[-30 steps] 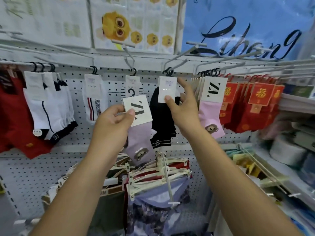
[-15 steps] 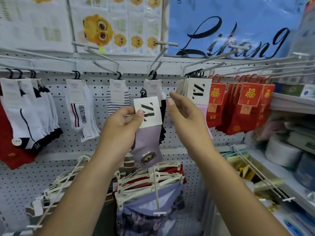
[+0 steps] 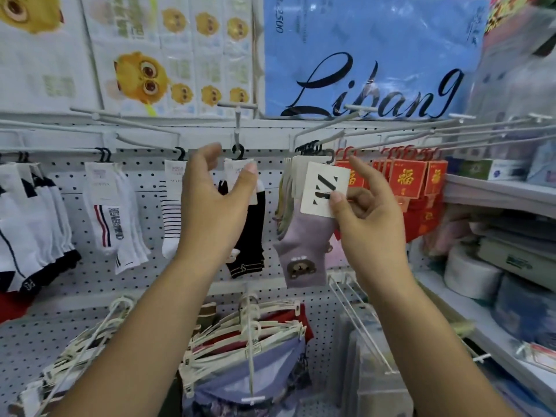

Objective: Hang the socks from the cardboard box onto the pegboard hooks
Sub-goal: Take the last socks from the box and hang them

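Note:
My right hand (image 3: 365,206) pinches the white card of a lilac sock pair with a bear patch (image 3: 304,251), holding it just in front of a row of like-tagged socks (image 3: 293,173) on a pegboard hook (image 3: 337,136). The card's small hook sits close to that hook's wire; whether it is on the wire I cannot tell. My left hand (image 3: 215,203) hovers open with spread fingers in front of a black sock pair (image 3: 249,233). The white pegboard (image 3: 144,182) carries striped and white socks to the left. No cardboard box is in view.
Red packets (image 3: 409,179) hang right of the lilac socks. Long bare hooks (image 3: 451,127) jut out above. Below hang garments on white plastic hangers (image 3: 249,329). A shelf (image 3: 496,191) at right holds rolls and boxes. Posters cover the wall above.
The lilac sock pair passed from my left hand to my right and moved right to the hook with matching tags. My left hand let go and opened.

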